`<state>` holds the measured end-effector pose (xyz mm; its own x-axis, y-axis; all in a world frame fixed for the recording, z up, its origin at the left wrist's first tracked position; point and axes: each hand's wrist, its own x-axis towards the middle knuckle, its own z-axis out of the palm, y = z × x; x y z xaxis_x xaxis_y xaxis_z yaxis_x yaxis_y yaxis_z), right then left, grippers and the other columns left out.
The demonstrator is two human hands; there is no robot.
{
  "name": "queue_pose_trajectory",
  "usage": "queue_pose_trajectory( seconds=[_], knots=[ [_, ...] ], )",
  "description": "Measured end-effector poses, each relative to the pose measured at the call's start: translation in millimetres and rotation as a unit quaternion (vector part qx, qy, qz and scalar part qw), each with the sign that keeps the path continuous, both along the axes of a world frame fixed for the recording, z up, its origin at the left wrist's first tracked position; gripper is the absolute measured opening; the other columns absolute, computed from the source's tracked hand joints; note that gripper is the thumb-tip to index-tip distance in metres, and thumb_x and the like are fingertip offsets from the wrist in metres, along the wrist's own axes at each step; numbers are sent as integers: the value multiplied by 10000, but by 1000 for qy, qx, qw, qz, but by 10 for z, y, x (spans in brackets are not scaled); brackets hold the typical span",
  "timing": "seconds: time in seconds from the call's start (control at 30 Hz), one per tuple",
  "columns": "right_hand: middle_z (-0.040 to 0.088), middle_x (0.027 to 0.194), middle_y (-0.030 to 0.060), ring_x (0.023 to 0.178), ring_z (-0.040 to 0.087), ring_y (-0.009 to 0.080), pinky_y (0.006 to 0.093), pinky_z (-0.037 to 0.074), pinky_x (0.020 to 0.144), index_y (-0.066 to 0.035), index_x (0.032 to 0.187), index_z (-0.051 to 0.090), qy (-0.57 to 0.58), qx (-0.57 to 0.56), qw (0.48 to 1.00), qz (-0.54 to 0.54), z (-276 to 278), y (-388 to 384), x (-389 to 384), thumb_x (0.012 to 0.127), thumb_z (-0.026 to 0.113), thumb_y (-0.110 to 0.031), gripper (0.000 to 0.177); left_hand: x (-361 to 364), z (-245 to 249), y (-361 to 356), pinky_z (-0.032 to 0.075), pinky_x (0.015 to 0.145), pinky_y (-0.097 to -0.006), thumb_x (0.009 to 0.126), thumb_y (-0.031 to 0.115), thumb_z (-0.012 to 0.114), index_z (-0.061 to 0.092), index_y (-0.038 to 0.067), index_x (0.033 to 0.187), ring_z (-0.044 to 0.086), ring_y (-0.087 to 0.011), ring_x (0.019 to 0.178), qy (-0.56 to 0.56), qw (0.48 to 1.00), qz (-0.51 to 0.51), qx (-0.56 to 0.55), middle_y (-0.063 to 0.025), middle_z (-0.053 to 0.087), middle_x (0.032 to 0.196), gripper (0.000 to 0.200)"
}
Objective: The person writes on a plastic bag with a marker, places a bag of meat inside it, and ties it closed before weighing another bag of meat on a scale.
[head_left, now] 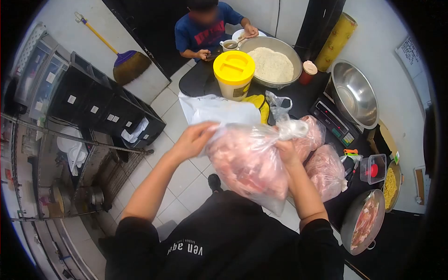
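A clear, knotted plastic bag of raw meat (247, 161) hangs tilted in front of my chest, above the floor and the table's near edge. My right hand (288, 153) is closed on the bag just below its knot, some fingers hidden behind the plastic. At the bag's left upper edge, my left hand (198, 139) grips the plastic; its fingertips are slightly blurred. Behind the bag lies a white plastic sheet (217, 111). Two more bags of meat rest on the black table, one partly hidden (312, 135) and another nearer me (325, 170).
Across the table a person (205, 32) holds a spoon over a cup. Nearby stand a yellow-lidded container (234, 67), a flour basin (296, 70), and a digital scale (336, 122) beside a steel bowl (354, 93). A meat pan (347, 228) sits right; shelves (70, 135) stand left.
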<state>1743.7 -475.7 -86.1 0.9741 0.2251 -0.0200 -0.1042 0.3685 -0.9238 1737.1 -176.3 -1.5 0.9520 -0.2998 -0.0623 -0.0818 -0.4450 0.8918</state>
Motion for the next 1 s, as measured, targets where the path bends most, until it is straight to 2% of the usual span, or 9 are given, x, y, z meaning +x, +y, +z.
queue_pose_trajectory(
  seconds=[0.13, 0.27, 0.47, 0.67, 0.8, 0.87, 0.93, 0.97, 1.0],
  knots=[
    [665, 1043, 116, 922, 645, 203, 319, 510, 844, 49, 1113, 629, 105, 221, 969, -12, 306, 447, 89, 832, 583, -85, 314, -542, -317, 240, 498, 690, -266, 1020, 281, 508, 632, 26, 1179, 610, -119, 754, 99, 992, 35, -65, -61, 658, 897, 325],
    [680, 1002, 127, 887, 665, 213, 328, 532, 818, 55, 1072, 646, 141, 212, 956, -145, 152, 668, 303, 902, 537, -127, 272, -981, -602, -94, 398, 472, -216, 1026, 322, 497, 580, 58, 1226, 475, -45, 510, 122, 968, 158, -153, 18, 537, 707, 342],
    [567, 748, 33, 584, 531, 147, 294, 403, 495, -56, 836, 586, 200, 290, 873, -338, 316, 1065, 583, 902, 587, -114, 88, -716, -499, -138, 407, 535, -243, 985, 153, 554, 444, 52, 1330, 388, -68, 545, 99, 924, 249, -271, 27, 449, 715, 377],
    [620, 929, 87, 776, 614, 185, 325, 509, 671, 17, 1037, 591, 166, 210, 841, -470, -25, 1072, 782, 898, 597, -121, 195, -445, -114, -578, 412, 534, -254, 972, 108, 549, 349, 54, 1309, 416, -90, 545, 230, 887, 164, -365, -15, 496, 757, 395],
    [636, 973, 110, 837, 631, 212, 343, 524, 734, 30, 1079, 598, 140, 219, 818, -513, -19, 997, 921, 924, 579, -162, 247, -539, -1218, -781, 478, 597, -276, 976, 98, 544, 324, 9, 1293, 553, -143, 643, -48, 981, 142, -125, -78, 588, 827, 396],
    [642, 993, 116, 848, 632, 221, 340, 525, 747, 29, 1093, 607, 176, 257, 800, -513, -102, 950, 994, 936, 575, -182, 266, -522, -1279, -665, 506, 655, -295, 990, 114, 527, 338, -14, 1272, 570, -150, 676, 64, 980, 135, -134, -65, 575, 779, 363],
    [630, 1083, 81, 954, 611, 193, 310, 483, 860, 26, 1167, 603, 219, 242, 819, -473, -425, 966, 950, 939, 586, -245, 355, -354, -374, -818, 514, 706, -319, 1004, 157, 516, 470, 18, 1057, 541, -131, 642, 288, 883, 54, -367, -22, 535, 705, 155],
    [616, 1202, 86, 1075, 594, 210, 331, 454, 938, 16, 1250, 574, 287, -146, 825, -465, -449, 888, 989, 926, 611, -348, 489, -175, -27, -817, 514, 716, -323, 1007, 170, 511, 500, 39, 975, 527, -123, 630, 372, 803, -21, -466, -9, 520, 689, 136],
    [616, 1202, 86, 1075, 594, 210, 331, 454, 938, 16, 1250, 574, 289, -145, 823, -467, -475, 925, 998, 926, 611, -348, 489, 13, 205, -857, 510, 718, -312, 1006, 178, 511, 505, 53, 928, 504, -114, 610, 298, 846, 15, -442, -3, 513, 687, 148]
  ],
)
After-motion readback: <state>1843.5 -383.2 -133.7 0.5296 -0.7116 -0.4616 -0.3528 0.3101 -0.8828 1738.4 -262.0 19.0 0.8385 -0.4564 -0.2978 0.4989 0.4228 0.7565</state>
